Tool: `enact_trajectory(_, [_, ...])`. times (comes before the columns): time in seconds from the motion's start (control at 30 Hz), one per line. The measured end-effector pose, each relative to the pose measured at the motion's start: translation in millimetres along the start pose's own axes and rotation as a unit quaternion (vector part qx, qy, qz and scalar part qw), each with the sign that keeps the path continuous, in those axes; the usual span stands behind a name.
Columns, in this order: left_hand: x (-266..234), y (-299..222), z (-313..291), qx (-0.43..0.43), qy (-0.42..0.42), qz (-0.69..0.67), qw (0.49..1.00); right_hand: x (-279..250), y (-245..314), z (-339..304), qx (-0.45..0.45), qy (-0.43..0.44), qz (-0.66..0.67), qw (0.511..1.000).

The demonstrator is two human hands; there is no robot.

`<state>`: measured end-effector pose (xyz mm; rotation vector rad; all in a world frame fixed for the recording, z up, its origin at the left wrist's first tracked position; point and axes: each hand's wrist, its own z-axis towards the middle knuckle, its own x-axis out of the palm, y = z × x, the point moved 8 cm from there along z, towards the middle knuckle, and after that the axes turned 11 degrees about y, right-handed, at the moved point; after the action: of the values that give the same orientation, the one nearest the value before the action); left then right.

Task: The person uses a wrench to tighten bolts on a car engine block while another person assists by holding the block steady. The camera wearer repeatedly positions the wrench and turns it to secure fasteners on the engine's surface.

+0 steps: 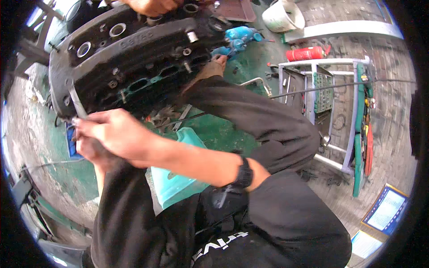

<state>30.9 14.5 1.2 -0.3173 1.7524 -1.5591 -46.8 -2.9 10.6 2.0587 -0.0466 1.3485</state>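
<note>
A dark, greasy engine cylinder head (134, 67) with round openings along its top lies in front of me at the upper left. My right hand (114, 129), with a black band on its wrist, is closed on a metal spanner (77, 99). The upper end of the spanner rests at the left end of the cylinder head. Just below, my left hand (91, 151) is close against the right one; it is blurred and partly covered, so its fingers are unclear. Another person's hand (154, 6) is on top of the cylinder head at the far edge.
A turquoise plastic container (176, 190) stands between my legs. Blue objects (241, 35) lie right of the cylinder head. Farther right are a white bucket (283, 17), a red fire extinguisher (308, 53) and a metal frame (348, 111) with tools. A thin cable (308, 90) crosses the floor area.
</note>
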Motion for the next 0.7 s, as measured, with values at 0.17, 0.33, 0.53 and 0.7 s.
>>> enact_trajectory(0.17, [-30, 49, 5, 0.224, 0.047, 0.233, 0.945, -33, 67, -59, -0.122, -0.112, -0.749, 0.641])
enact_trajectory(0.33, [-35, 76, 4, 0.182, 0.057, 0.197, 0.962, -55, 106, -62, -0.082, -0.099, -0.808, 0.574])
enact_trajectory(0.53, [-34, 46, 4, 0.207, 0.034, 0.219, 0.953, -64, 128, -41, -0.021, -0.103, -0.818, 0.565])
enact_trajectory(0.7, [-34, 58, 2, 0.195, 0.05, 0.217, 0.955, -65, 124, -39, 0.011, -0.124, -0.788, 0.603])
